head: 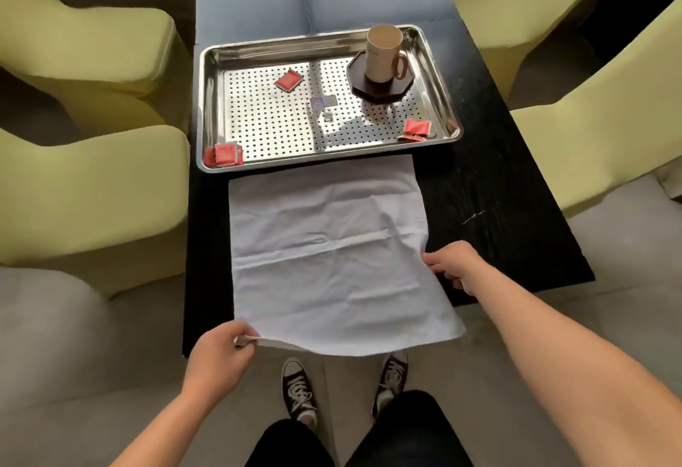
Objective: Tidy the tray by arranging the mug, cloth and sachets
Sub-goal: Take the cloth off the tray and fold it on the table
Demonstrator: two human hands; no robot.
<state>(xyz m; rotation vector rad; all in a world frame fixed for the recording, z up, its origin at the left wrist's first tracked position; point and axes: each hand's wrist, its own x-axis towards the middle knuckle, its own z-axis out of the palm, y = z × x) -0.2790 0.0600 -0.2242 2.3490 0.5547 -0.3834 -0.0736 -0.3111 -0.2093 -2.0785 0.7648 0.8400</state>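
Cloth (pixel 328 245), white, creased (spread flat), left hand (pixel 217 352), right hand (pixel 454 263) pinching edges

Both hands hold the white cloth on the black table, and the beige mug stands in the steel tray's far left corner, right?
Not quite: the head view shows the beige mug in the far right corner of the perforated steel tray, not the left. The left hand and the right hand do hold the white cloth on the black table.
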